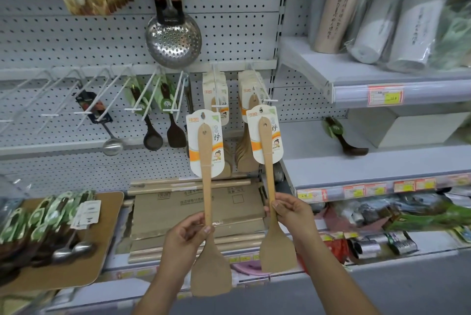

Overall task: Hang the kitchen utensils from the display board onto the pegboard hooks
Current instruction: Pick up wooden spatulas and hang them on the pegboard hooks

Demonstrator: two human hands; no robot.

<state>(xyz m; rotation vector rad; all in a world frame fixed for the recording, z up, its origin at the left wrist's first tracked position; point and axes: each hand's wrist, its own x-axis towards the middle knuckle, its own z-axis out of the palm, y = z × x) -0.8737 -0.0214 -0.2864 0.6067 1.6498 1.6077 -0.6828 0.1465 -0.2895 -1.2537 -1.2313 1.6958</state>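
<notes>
Two wooden spatulas in hand, upright, carded handles up. My left hand (187,235) pinches left spatula (207,187) at neck, below steel skimmer (173,42); right spatula (270,161), below-right of skimmer, gripped by my right hand (293,212). Step: lifting to hooks. Next, I judge: thread card holes onto spatula hooks (216,85) under skimmer.

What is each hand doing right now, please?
Left hand: holds the left spatula by its handle.
Right hand: holds the right spatula by its handle.
</notes>
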